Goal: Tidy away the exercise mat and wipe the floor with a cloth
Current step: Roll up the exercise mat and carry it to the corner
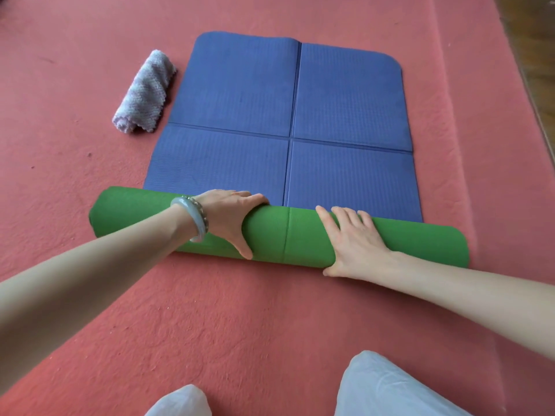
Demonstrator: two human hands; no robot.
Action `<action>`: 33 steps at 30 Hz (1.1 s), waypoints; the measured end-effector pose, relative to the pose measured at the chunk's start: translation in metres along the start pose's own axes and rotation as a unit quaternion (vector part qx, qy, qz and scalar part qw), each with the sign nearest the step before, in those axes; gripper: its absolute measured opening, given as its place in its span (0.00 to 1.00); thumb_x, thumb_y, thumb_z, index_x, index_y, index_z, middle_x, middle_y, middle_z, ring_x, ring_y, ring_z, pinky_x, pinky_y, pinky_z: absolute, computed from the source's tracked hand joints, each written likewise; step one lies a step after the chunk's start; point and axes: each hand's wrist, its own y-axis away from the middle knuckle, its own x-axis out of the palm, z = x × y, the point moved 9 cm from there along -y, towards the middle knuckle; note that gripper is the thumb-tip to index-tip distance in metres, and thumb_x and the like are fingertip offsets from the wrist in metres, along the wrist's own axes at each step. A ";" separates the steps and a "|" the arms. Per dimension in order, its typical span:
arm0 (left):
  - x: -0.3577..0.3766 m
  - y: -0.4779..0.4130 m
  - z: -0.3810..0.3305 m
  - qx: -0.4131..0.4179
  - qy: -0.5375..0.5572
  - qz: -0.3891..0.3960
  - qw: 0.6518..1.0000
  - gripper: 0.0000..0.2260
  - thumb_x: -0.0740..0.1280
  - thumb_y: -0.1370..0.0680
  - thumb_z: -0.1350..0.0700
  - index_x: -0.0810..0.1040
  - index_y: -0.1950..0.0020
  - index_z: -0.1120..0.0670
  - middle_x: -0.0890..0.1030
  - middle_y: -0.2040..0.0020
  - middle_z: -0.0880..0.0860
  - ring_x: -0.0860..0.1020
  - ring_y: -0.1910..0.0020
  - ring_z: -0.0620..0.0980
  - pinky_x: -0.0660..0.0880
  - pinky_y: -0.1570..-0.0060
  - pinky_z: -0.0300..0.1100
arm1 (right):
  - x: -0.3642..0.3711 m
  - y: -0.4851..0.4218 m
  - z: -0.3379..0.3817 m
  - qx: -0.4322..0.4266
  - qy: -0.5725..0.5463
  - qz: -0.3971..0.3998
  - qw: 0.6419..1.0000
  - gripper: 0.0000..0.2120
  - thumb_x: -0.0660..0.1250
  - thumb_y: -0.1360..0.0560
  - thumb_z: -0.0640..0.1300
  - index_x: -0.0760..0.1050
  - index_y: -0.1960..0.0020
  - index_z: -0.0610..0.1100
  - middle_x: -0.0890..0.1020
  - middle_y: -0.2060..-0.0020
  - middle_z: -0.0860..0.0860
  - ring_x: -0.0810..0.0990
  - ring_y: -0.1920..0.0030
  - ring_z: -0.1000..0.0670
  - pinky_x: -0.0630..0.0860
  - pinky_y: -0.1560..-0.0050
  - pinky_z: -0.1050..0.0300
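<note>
The exercise mat (288, 115) lies partly unrolled on the red floor, blue on its upper face with crossing fold creases. Its near end is rolled into a thick roll (420, 241) whose outside is green. My left hand (231, 217), with bracelets on the wrist, curls over the roll left of its middle seam. My right hand (354, 238) presses flat on top of the roll to the right of the seam, thumb at the near side. A rolled grey-lilac cloth (144, 91) lies on the floor beside the mat's far left edge.
Red carpeted floor (75, 163) surrounds the mat. My knees in pale trousers (384, 385) are at the bottom edge. A strip of wooden floor (537, 55) shows at the far right beyond the carpet's raised border.
</note>
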 end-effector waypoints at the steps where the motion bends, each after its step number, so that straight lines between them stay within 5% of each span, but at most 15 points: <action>1: -0.003 0.004 0.000 0.003 -0.028 -0.042 0.999 0.47 0.71 0.44 0.29 0.61 0.31 0.45 0.74 0.41 0.46 0.75 0.44 0.50 0.72 0.45 0.45 | -0.003 -0.005 -0.002 -0.006 -0.008 -0.004 1.000 0.58 0.72 0.38 0.64 0.40 0.23 0.44 0.61 0.31 0.43 0.62 0.31 0.43 0.58 0.30 0.45; 5: -0.001 0.029 -0.010 0.007 -0.153 -0.225 0.962 0.57 0.73 0.49 0.29 0.62 0.28 0.58 0.74 0.37 0.56 0.74 0.39 0.57 0.69 0.39 0.51 | -0.010 -0.023 -0.010 -0.029 -0.038 0.030 0.998 0.57 0.74 0.42 0.63 0.47 0.25 0.45 0.69 0.39 0.46 0.69 0.38 0.44 0.67 0.39 0.47; 8: 0.006 0.028 -0.010 -0.014 -0.170 -0.256 0.952 0.60 0.77 0.53 0.34 0.63 0.28 0.59 0.74 0.36 0.60 0.73 0.38 0.60 0.67 0.36 0.57 | -0.016 -0.035 -0.016 -0.038 -0.056 0.064 0.996 0.55 0.75 0.44 0.63 0.51 0.27 0.46 0.71 0.42 0.47 0.71 0.41 0.44 0.70 0.42 0.46; 12: -0.005 0.018 -0.008 -0.017 -0.152 -0.265 0.952 0.52 0.76 0.50 0.39 0.64 0.31 0.56 0.76 0.42 0.59 0.76 0.45 0.59 0.71 0.42 0.54 | -0.017 -0.045 -0.023 -0.030 -0.119 0.125 0.985 0.53 0.77 0.45 0.61 0.54 0.29 0.49 0.71 0.46 0.50 0.72 0.45 0.47 0.73 0.44 0.47; 18: -0.010 0.010 -0.003 0.000 -0.137 -0.164 0.977 0.46 0.70 0.48 0.34 0.64 0.33 0.50 0.76 0.47 0.50 0.77 0.50 0.53 0.72 0.50 0.48 | -0.006 -0.041 -0.026 -0.008 -0.185 0.240 0.953 0.48 0.79 0.45 0.59 0.57 0.32 0.54 0.75 0.48 0.55 0.77 0.49 0.51 0.78 0.48 0.50; 27: 0.027 0.017 -0.023 0.022 -0.024 0.046 0.998 0.44 0.75 0.45 0.34 0.63 0.35 0.47 0.76 0.48 0.47 0.77 0.53 0.49 0.75 0.52 0.44 | 0.045 -0.006 -0.006 -0.003 -0.334 0.435 0.836 0.38 0.80 0.45 0.44 0.67 0.40 0.51 0.81 0.45 0.49 0.83 0.48 0.45 0.80 0.49 0.41; 29: 0.031 0.016 -0.026 0.023 -0.016 0.066 0.997 0.44 0.76 0.45 0.35 0.63 0.35 0.47 0.77 0.49 0.47 0.77 0.54 0.49 0.75 0.53 0.44 | 0.044 -0.001 -0.007 0.002 -0.326 0.429 0.843 0.40 0.81 0.44 0.45 0.66 0.36 0.52 0.79 0.44 0.50 0.82 0.47 0.45 0.81 0.50 0.44; 33: 0.031 0.004 -0.016 -0.001 0.044 0.136 0.990 0.42 0.78 0.45 0.38 0.65 0.35 0.46 0.78 0.50 0.45 0.77 0.54 0.47 0.77 0.51 0.43 | 0.013 0.000 -0.017 -0.007 -0.272 0.269 0.924 0.47 0.79 0.39 0.53 0.56 0.27 0.55 0.66 0.38 0.51 0.69 0.36 0.48 0.71 0.37 0.50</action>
